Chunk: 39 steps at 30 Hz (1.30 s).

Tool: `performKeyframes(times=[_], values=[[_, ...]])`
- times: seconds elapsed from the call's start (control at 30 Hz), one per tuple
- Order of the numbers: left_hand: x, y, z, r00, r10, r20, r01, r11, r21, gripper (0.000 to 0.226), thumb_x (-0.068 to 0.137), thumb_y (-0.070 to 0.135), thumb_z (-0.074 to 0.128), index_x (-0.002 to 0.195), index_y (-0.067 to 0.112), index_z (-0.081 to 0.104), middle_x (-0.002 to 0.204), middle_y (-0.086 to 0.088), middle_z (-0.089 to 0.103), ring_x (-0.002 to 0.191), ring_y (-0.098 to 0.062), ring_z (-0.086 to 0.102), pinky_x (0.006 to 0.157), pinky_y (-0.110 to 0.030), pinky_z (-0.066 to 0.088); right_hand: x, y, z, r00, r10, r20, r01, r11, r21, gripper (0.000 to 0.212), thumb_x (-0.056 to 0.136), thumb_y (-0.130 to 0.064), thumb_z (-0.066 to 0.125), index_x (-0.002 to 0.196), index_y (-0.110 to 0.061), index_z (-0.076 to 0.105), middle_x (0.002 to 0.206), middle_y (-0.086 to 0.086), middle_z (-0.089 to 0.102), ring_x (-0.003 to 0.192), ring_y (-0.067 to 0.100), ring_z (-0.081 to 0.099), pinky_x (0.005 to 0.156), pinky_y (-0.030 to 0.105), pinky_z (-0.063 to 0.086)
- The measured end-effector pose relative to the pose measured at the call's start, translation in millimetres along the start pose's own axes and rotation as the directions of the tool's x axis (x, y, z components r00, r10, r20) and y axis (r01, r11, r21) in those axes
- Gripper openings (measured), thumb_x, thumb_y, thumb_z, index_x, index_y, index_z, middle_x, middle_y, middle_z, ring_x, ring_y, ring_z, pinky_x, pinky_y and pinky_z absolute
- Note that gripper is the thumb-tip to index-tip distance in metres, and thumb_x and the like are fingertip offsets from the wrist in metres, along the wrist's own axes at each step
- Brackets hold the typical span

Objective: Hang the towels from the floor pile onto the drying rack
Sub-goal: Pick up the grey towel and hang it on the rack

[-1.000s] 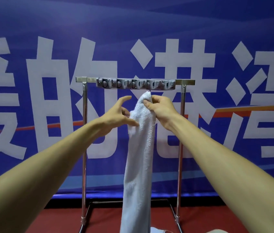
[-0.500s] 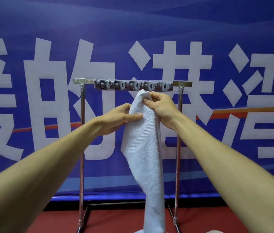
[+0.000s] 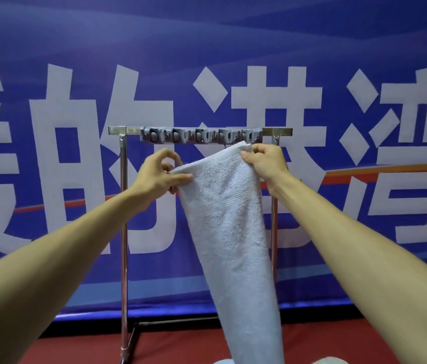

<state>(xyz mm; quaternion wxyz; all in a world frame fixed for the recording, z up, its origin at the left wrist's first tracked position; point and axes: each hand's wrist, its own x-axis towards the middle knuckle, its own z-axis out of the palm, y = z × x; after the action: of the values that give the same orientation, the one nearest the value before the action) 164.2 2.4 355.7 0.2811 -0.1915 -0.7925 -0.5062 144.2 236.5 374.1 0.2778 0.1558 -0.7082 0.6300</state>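
Head view, the only one. The white terry towel (image 3: 228, 219) with a herringbone band is held up in front of the chrome tube drying rack (image 3: 123, 232). Its top edge is just below the grey plastic clip strip (image 3: 199, 135) on the rack's top bar, so it is not hung yet. The edge slopes: right corner high near the clips, left corner lower. The rest drapes down, narrowing toward the red floor (image 3: 175, 345), and the tail runs out of frame.

Grips: the left hand (image 3: 158, 174) has thumb and fingers pinched on the left top corner. The right hand (image 3: 264, 161) has thumb and fingers clamped on the right top corner, close under the strip. Both are closed on cloth.

There is pale fabric (image 3: 222, 361) at the bottom edge, likely the floor pile but too cropped to be sure. A blue banner with white characters (image 3: 207, 48) is behind.

My read: the step is to spread the top edge, then fix it to the rack.
- Bring the left corner level with the right and pull the hands apart until the edge is taut, no bunching.
- I can't tell how the clips take cloth, so check before pushing.
- Seat one corner first and keep the other pinched until it holds.
- Risk: if released early, the hanging weight drags it off.
- Leave room along the strip for the other towels.
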Motion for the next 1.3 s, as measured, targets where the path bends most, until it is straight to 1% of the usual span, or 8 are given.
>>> performKeyframes(times=[0.17,0.43,0.57,0.77,0.93,1.03,1.17,1.3], values=[[3,1,-2,0.986,0.154,-0.058,-0.142,0.974,0.177,0.023,0.074,0.017,0.081,0.092,0.013,0.066,0.076,-0.01,0.067,0.065,-0.019,0.064,0.056,-0.024,0.057,9,8,-12,0.994,-0.059,0.094,0.081,0.964,-0.253,0.019,0.081,-0.01,0.072,0.1,-0.014,0.073,0.091,0.0,0.07,0.09,0.017,0.067,0.077,0.032,0.056],[10,-9,0,0.979,0.186,-0.083,-0.135,0.899,0.417,0.025,0.081,0.016,0.076,0.104,0.01,0.067,0.101,-0.012,0.069,0.091,-0.024,0.066,0.081,-0.042,0.058,-1,18,-18,0.957,-0.014,0.29,0.086,0.969,-0.234,0.023,0.084,0.001,0.067,0.103,-0.012,0.071,0.099,0.006,0.071,0.092,0.018,0.068,0.076,0.033,0.061],[9,-6,-3,0.977,0.166,-0.136,-0.089,0.89,0.447,0.028,0.08,0.02,0.077,0.1,0.005,0.065,0.099,-0.014,0.068,0.09,-0.026,0.064,0.078,-0.043,0.057,-3,16,-14,0.943,-0.024,0.333,0.124,0.951,-0.283,0.018,0.087,-0.003,0.068,0.104,-0.005,0.071,0.091,0.007,0.072,0.081,0.016,0.07,0.062,0.022,0.057],[4,-5,-9,0.962,0.188,-0.199,-0.09,0.904,0.419,0.03,0.072,0.02,0.082,0.094,0.002,0.073,0.083,-0.006,0.066,0.071,-0.012,0.058,0.062,-0.017,0.045,-2,17,-8,0.955,-0.083,0.285,0.187,0.914,-0.36,0.015,0.088,-0.007,0.068,0.101,-0.001,0.07,0.087,0.011,0.072,0.078,0.023,0.072,0.061,0.025,0.06],[2,-6,-9,0.957,0.242,-0.157,-0.142,0.87,0.472,0.023,0.082,0.013,0.075,0.1,0.0,0.073,0.089,-0.01,0.069,0.077,-0.016,0.062,0.071,-0.024,0.052,1,19,-5,0.94,-0.148,0.309,0.309,0.755,-0.579,0.014,0.087,-0.017,0.069,0.097,-0.009,0.073,0.084,0.003,0.071,0.071,0.011,0.069,0.066,0.025,0.059],[1,-6,-6,0.956,0.264,-0.131,-0.163,0.843,0.513,0.018,0.086,0.007,0.069,0.102,-0.001,0.073,0.096,-0.016,0.072,0.081,-0.017,0.062,0.077,-0.029,0.054,-2,20,-5,0.936,-0.138,0.325,0.319,0.728,-0.608,0.014,0.089,-0.02,0.068,0.095,-0.008,0.072,0.08,0.004,0.07,0.061,0.01,0.069,0.057,0.019,0.056],[-1,-7,0,0.953,0.27,-0.139,-0.163,0.841,0.516,0.019,0.087,0.001,0.066,0.105,-0.001,0.072,0.103,-0.017,0.072,0.085,-0.015,0.06,0.078,-0.023,0.049,-6,23,-7,0.923,-0.152,0.354,0.363,0.653,-0.665,0.021,0.093,-0.028,0.064,0.087,-0.008,0.069,0.071,0.004,0.068,0.064,0.015,0.069,0.071,0.036,0.06],[-1,-7,2,0.961,0.193,-0.196,-0.089,0.892,0.444,0.021,0.084,-0.001,0.068,0.105,0.0,0.072,0.105,-0.015,0.071,0.087,-0.015,0.06,0.08,-0.022,0.049,-7,26,-8,0.926,-0.166,0.34,0.361,0.654,-0.665,0.023,0.092,-0.032,0.065,0.085,-0.011,0.068,0.073,0.004,0.067,0.065,0.016,0.068,0.07,0.035,0.06]])
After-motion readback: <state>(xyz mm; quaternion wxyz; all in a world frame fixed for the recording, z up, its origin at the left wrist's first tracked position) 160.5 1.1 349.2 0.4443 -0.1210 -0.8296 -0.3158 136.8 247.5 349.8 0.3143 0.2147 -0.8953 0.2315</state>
